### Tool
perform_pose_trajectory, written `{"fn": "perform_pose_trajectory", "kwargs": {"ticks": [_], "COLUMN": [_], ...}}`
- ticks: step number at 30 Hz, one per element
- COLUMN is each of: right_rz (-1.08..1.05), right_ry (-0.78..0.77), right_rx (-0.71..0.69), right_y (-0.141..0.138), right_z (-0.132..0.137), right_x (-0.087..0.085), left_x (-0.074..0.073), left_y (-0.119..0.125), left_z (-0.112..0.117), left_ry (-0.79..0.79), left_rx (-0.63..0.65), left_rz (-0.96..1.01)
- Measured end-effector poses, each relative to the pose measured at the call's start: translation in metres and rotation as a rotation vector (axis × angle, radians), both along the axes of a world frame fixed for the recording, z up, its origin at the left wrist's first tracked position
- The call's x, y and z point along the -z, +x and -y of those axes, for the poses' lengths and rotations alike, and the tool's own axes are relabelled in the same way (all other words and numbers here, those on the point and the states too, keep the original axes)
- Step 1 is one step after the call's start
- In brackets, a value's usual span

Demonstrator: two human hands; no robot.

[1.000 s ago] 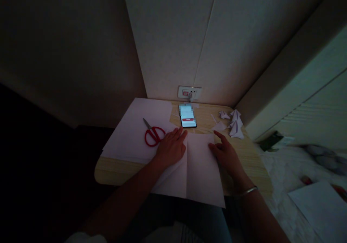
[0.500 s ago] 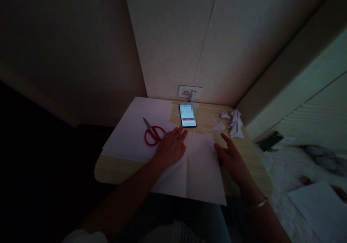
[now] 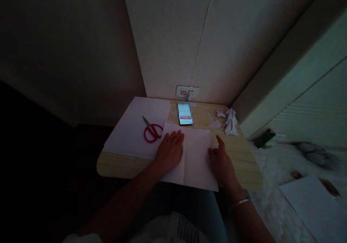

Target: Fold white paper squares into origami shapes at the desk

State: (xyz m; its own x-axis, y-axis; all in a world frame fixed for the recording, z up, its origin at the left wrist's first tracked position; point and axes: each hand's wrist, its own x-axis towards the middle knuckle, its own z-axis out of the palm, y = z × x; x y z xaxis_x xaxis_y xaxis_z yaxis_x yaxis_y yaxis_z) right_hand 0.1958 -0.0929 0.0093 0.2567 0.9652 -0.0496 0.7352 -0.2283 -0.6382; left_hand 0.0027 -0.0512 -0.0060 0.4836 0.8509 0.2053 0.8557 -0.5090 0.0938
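Note:
A white paper sheet (image 3: 199, 160) with a crease down its middle lies on the small wooden table, its near edge reaching past the table's front. My left hand (image 3: 169, 150) rests flat on the sheet's left half, fingers stretched out. At the right edge of the paper is my right hand (image 3: 221, 163), with the thumb touching the edge and the index finger extended away from it. Its other fingers are mostly hidden. Red-handled scissors (image 3: 150, 128) lie just left of my left hand on more white paper (image 3: 130, 134).
A lit phone (image 3: 185, 114) lies beyond the sheet, below a wall socket (image 3: 187, 92). Folded paper pieces (image 3: 231, 122) and a paper scrap (image 3: 215, 124) are at the table's back right. Another white sheet (image 3: 314, 203) lies on the pale surface at right.
The view has shifted slightly. My left hand now lies a little lower on the sheet, showing more of its far left corner. My right hand stays by the right edge.

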Motion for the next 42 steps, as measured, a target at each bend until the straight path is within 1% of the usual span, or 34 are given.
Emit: {"fn": "perform_pose_trajectory", "kwargs": {"ticks": [2,4,10,19,21,24,28,32,34,36,38,42], "right_rz": [0.089,0.158,0.268,0.252,0.221,0.120,0.039,0.086,0.128,0.187,0.248,0.339], "right_ry": [-0.003,-0.004,-0.018,0.003,0.007,0.009,-0.028,-0.053,-0.046,-0.047,-0.060,-0.083], "right_rx": [0.017,0.024,0.028,0.029,0.023,0.031,0.002,-0.008,-0.001,0.000,0.005,0.002], "right_y": [-0.002,-0.004,-0.007,-0.006,-0.004,0.000,0.000,-0.005,-0.006,-0.007,-0.008,-0.012], "right_z": [0.002,0.003,0.007,0.011,0.012,0.015,0.026,0.034,0.033,0.032,0.030,0.029], "right_x": [0.001,0.003,0.007,0.006,0.005,0.000,-0.003,-0.002,0.000,0.001,0.002,0.003], "left_x": [0.009,0.013,0.013,0.014,0.014,0.014,0.009,-0.004,-0.006,-0.003,0.004,0.015], "left_y": [-0.001,-0.001,-0.001,-0.002,-0.001,-0.001,0.000,0.001,0.001,0.000,-0.002,-0.004], "left_z": [0.005,0.007,0.007,0.007,0.007,0.007,0.007,0.012,0.018,0.025,0.031,0.037], "left_ry": [0.001,0.009,0.015,0.024,0.028,0.037,0.052,0.081,0.081,0.065,0.042,0.022], "left_rx": [-0.038,-0.058,-0.061,-0.064,-0.066,-0.066,-0.059,-0.024,-0.008,-0.023,-0.051,-0.060], "left_rz": [0.012,0.022,0.036,0.051,0.055,0.062,0.072,0.067,0.063,0.056,0.043,0.021]}}
